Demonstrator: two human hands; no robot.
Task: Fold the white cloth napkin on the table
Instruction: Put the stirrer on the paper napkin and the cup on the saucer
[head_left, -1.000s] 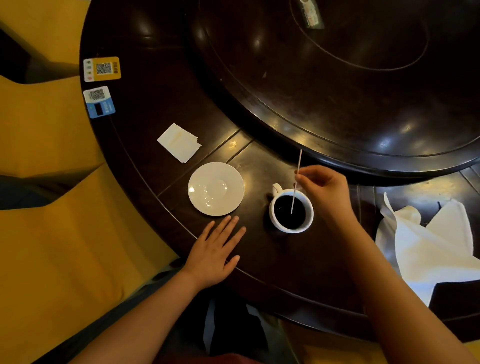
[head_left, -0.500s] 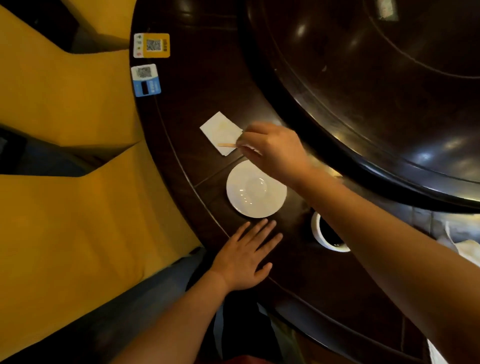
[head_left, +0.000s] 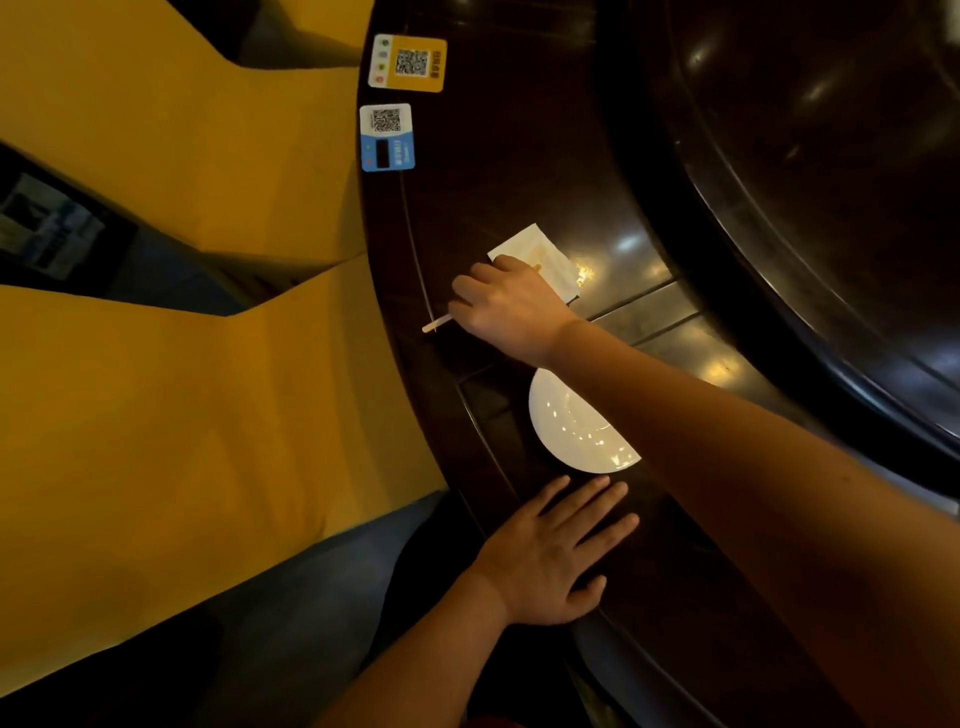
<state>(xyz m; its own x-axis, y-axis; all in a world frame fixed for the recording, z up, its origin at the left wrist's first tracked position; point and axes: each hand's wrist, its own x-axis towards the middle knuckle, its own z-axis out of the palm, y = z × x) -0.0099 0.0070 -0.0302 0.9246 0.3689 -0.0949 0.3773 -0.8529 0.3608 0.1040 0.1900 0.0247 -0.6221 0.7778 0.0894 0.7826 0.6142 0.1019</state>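
My right hand (head_left: 506, 306) reaches across the dark table and grips a thin white stir stick (head_left: 435, 325), whose wet tip rests on a small folded paper napkin (head_left: 543, 257) with a brownish stain. My left hand (head_left: 558, 553) lies flat on the table near its front edge, fingers spread, holding nothing. The white cloth napkin and the coffee cup are out of view, to the right behind my right forearm.
A white saucer (head_left: 571, 431) sits between my hands, half hidden by my right forearm. Two QR code cards, one yellow (head_left: 410, 63) and one blue (head_left: 387, 136), lie at the table's left edge. A raised turntable (head_left: 805, 208) fills the right. Yellow chairs (head_left: 182, 389) stand left.
My right hand lifted the stir stick out of the coffee cup, carried it left and laid its tip on the paper napkin. The view swung left, so the cloth napkin left the frame.
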